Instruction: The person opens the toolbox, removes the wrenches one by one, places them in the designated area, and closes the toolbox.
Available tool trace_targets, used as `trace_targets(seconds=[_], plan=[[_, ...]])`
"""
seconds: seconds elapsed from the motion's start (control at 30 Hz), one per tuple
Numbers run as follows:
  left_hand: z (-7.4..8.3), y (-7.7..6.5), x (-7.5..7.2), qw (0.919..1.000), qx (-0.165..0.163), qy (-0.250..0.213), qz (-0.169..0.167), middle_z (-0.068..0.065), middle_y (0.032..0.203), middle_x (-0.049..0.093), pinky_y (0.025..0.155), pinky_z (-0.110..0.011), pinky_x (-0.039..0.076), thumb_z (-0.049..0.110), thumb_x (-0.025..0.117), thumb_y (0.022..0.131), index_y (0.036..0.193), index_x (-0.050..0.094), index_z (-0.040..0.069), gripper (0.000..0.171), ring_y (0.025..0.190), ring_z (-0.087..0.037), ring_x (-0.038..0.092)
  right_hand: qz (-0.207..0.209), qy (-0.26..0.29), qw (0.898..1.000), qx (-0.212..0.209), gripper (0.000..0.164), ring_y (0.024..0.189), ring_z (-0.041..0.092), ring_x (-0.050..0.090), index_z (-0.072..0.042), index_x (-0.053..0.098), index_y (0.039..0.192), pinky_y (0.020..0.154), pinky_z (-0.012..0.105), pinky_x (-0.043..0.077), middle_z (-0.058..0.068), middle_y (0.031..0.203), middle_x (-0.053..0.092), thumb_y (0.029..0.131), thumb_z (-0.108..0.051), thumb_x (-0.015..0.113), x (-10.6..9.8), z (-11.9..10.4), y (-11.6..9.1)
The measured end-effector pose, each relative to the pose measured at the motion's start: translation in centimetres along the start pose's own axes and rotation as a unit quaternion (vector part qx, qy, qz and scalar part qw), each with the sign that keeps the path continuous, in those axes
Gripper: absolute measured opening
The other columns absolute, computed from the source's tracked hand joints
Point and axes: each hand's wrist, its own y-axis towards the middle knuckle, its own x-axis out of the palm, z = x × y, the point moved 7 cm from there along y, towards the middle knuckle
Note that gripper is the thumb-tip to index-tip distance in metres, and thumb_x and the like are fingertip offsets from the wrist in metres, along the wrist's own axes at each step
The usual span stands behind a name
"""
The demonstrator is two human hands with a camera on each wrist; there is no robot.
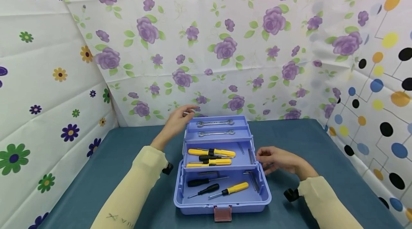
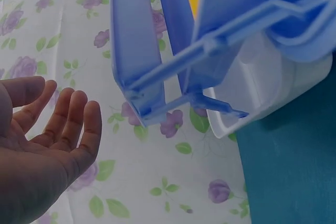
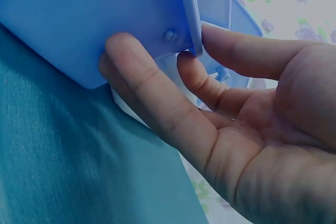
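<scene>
A blue toolbox (image 1: 193, 208) stands spread out, its trays stepped up toward the back. Two open-end wrenches (image 1: 216, 133) lie in the top tray. Yellow-handled screwdrivers (image 1: 222, 162) and a black one fill the middle tray, and the bottom holds more screwdrivers (image 1: 236, 187) with hex keys (image 1: 254, 182). My left hand (image 1: 177, 120) is beside the top tray's left edge; in the left wrist view its loosely bent fingers (image 2: 73, 116) are apart from the box. At the right side, my right hand (image 1: 280, 159) pinches a blue edge (image 3: 190, 11) of the toolbox between thumb and finger.
A dark teal cloth (image 1: 138, 186) covers the table. Flowered sheets (image 1: 206, 43) hang behind and at the left, and a dotted sheet (image 1: 379, 122) at the right. A brown latch (image 1: 222, 214) hangs from the box's front. A whitish shell (image 2: 262, 82) shows behind the trays.
</scene>
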Motion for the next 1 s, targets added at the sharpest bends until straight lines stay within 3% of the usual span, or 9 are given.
trace_targets(seconds=[0.27, 0.63, 1.0], plan=[[1.1, 0.6, 0.8, 0.9998, 0.014, 0.004, -0.017, -0.018, 0.135, 0.060, 0.094, -0.052, 0.053, 0.020, 0.051, 0.112, 0.145, 0.060, 0.009, 0.036, 0.116, -0.035, 0.062, -0.009, 0.024, 1.000, 0.003, 0.029, 0.089, 0.026, 0.068, -0.002, 0.055, 0.114, 0.077, 0.044, 0.063, 0.016, 0.108, 0.061, 0.107, -0.029, 0.061, 0.3, 0.0, -0.3], [1.0, 0.8, 1.6, 0.9995, 0.010, -0.007, -0.029, -0.024, 0.137, 0.058, 0.096, -0.054, 0.052, 0.016, 0.050, 0.111, 0.146, 0.058, 0.007, 0.036, 0.118, -0.041, 0.062, -0.032, 0.055, 0.998, 0.002, 0.029, 0.093, 0.028, 0.068, -0.004, 0.053, 0.116, 0.080, 0.046, 0.063, 0.016, 0.113, 0.060, 0.107, -0.031, 0.059, 0.8, 0.5, -0.2], [1.6, 1.3, 2.0, 0.9980, -0.006, 0.030, -0.056, -0.022, 0.140, 0.058, 0.101, -0.055, 0.051, 0.019, 0.050, 0.112, 0.147, 0.058, 0.011, 0.036, 0.122, -0.037, 0.061, -0.024, 0.061, 0.998, 0.005, 0.030, 0.091, 0.027, 0.068, -0.004, 0.053, 0.117, 0.080, 0.045, 0.063, 0.016, 0.113, 0.061, 0.107, -0.032, 0.061, 0.8, 0.9, 0.1]])
